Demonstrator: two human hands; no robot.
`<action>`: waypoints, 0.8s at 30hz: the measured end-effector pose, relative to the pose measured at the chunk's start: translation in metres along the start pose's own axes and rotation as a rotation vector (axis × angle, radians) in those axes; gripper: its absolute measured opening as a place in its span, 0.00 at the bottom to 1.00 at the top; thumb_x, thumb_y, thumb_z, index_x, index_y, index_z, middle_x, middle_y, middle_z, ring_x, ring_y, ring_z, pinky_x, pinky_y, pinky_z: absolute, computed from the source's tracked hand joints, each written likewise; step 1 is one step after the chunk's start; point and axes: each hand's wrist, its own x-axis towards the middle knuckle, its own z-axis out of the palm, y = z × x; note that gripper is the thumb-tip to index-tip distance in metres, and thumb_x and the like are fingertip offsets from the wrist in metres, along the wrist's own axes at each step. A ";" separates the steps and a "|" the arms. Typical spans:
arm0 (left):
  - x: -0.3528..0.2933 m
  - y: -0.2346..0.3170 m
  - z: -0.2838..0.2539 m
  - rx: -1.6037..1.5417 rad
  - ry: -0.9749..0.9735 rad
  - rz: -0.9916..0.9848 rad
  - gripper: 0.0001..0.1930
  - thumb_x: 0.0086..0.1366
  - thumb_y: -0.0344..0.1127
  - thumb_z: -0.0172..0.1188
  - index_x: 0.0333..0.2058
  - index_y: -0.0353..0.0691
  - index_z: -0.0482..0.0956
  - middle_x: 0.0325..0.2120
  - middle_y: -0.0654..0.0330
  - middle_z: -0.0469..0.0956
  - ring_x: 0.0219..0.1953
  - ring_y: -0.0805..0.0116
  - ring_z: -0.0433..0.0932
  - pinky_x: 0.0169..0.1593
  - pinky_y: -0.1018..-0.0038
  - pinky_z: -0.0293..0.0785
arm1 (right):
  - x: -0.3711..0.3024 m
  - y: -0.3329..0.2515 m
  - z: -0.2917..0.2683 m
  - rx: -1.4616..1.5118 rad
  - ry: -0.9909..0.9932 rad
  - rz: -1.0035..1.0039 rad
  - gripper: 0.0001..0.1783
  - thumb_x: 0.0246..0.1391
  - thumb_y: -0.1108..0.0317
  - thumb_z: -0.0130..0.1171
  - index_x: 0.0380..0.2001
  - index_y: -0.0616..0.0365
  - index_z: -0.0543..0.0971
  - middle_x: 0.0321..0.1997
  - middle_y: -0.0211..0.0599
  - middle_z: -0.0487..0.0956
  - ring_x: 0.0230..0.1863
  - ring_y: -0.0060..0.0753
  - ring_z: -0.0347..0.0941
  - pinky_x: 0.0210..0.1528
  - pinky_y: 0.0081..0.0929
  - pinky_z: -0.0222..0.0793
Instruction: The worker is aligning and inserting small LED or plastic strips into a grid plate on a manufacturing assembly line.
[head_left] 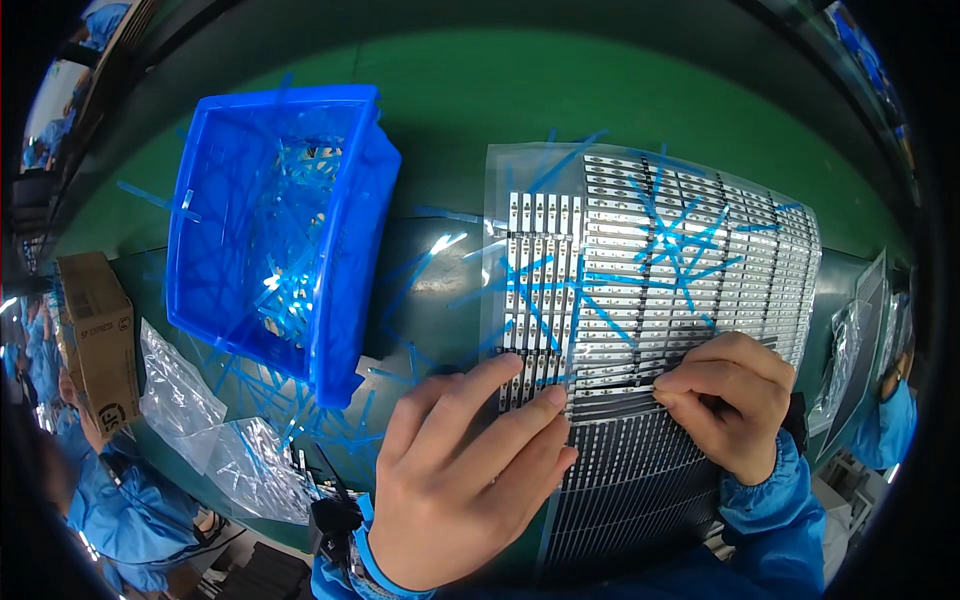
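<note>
A large sheet of metallic strips (pixel 690 250), set in rows with small dark marks, lies in front of me on a clear backing. My left hand (pixel 465 480) is over its lower left part, fingers stretched out and apart, the fingertips at the short upright strips (pixel 540 260). At the lower edge of the silvery rows my right hand (pixel 735 400) pinches thumb and forefinger together; what is between them is too small to make out. Thin blue film strips (pixel 680 240) lie scattered across the sheet. Below the silvery rows, a dark panel with fine lines (pixel 630 490) reaches toward me.
A blue plastic bin (pixel 345 240) with many blue film scraps stands at the left on the green table (pixel 450 90). More scraps lie around it. Clear plastic bags (pixel 250 465) and a cardboard box (pixel 95 330) are at the far left. Other people in blue sleeves are at both sides.
</note>
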 end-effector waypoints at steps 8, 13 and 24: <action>0.001 0.000 -0.001 0.025 -0.010 0.020 0.13 0.50 0.34 0.75 0.36 0.40 0.88 0.47 0.65 0.85 0.55 0.56 0.79 0.50 0.59 0.75 | 0.000 -0.001 -0.001 0.006 -0.014 0.000 0.13 0.42 0.74 0.77 0.35 0.57 0.89 0.35 0.36 0.83 0.31 0.33 0.82 0.32 0.28 0.78; 0.002 0.002 -0.001 0.063 -0.036 0.030 0.15 0.49 0.34 0.75 0.37 0.41 0.88 0.46 0.66 0.84 0.54 0.57 0.79 0.49 0.60 0.75 | -0.002 0.001 0.001 0.027 -0.012 -0.007 0.12 0.44 0.75 0.76 0.36 0.58 0.89 0.35 0.37 0.82 0.31 0.34 0.81 0.32 0.28 0.78; 0.006 0.011 0.000 0.196 -0.103 -0.004 0.25 0.51 0.38 0.74 0.51 0.52 0.88 0.42 0.69 0.81 0.54 0.55 0.75 0.49 0.59 0.70 | 0.000 0.006 0.003 0.087 0.023 -0.055 0.12 0.44 0.75 0.76 0.35 0.59 0.88 0.35 0.38 0.82 0.31 0.35 0.81 0.30 0.28 0.78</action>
